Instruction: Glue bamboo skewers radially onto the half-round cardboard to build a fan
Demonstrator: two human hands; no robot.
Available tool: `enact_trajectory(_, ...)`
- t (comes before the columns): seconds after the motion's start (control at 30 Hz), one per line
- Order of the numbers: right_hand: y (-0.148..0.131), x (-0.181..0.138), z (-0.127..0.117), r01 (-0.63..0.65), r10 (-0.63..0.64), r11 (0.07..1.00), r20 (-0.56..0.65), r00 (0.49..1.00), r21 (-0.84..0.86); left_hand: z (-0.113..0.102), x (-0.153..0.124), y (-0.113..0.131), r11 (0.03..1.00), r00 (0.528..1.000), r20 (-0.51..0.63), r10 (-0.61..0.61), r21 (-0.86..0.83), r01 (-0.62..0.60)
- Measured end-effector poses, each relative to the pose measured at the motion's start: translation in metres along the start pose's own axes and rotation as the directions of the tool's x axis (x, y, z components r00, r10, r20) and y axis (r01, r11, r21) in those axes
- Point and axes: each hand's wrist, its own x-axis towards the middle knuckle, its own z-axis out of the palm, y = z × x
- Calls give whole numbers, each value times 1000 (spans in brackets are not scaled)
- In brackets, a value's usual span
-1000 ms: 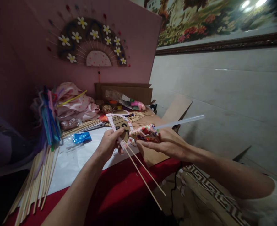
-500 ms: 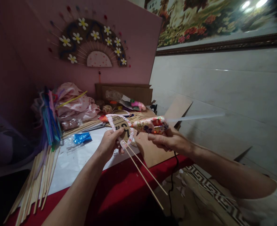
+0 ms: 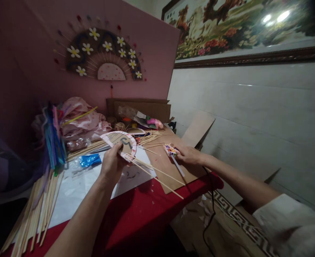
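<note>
My left hand [image 3: 111, 160] grips a half-round cardboard piece [image 3: 122, 142] edged with pink-and-white fabric, thumb on its brown face. Two thin wooden sticks [image 3: 160, 178] stick out from its lower edge toward the right. My right hand [image 3: 188, 155] is wrapped round a flower-patterned glue gun [image 3: 170, 150], low over the brown cardboard sheet [image 3: 170, 173]. A whitish glue stick [image 3: 178, 166] juts from the back of the gun toward me. The gun's nozzle is not clearly visible, and whether the gun rests on the sheet I cannot tell.
Loose sticks [image 3: 153, 137] lie beyond the hands, more [image 3: 36, 210] at the left front. Blue wrapped material [image 3: 90, 160] sits on white paper [image 3: 74, 192]. Pipe cleaners [image 3: 54, 139] and pink cloth [image 3: 78, 116] stand behind. A black cord [image 3: 213, 203] hangs off the red-covered table [image 3: 138, 210].
The glue gun has moved away from the cardboard piece, down to the right, and turned so its glue stick points toward me. My left hand has shifted left and tilted the piece.
</note>
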Motion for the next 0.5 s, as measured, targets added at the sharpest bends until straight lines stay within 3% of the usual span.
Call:
enact_trajectory(0.27,5,4,-2,123,-120,992,61,991,-36,-3,3,6,990,998,-42,41,-130,-47)
enact_trajectory(0.4,-13,5,-10,69,-94,982,-132,987,-177,-5,5,15,962,991,-128,-24,-273,-12)
enact_trajectory(0.5,-43,12,-8,149,-169,983,-223,960,-104,-6,6,20,934,986,-161,-49,-357,-12)
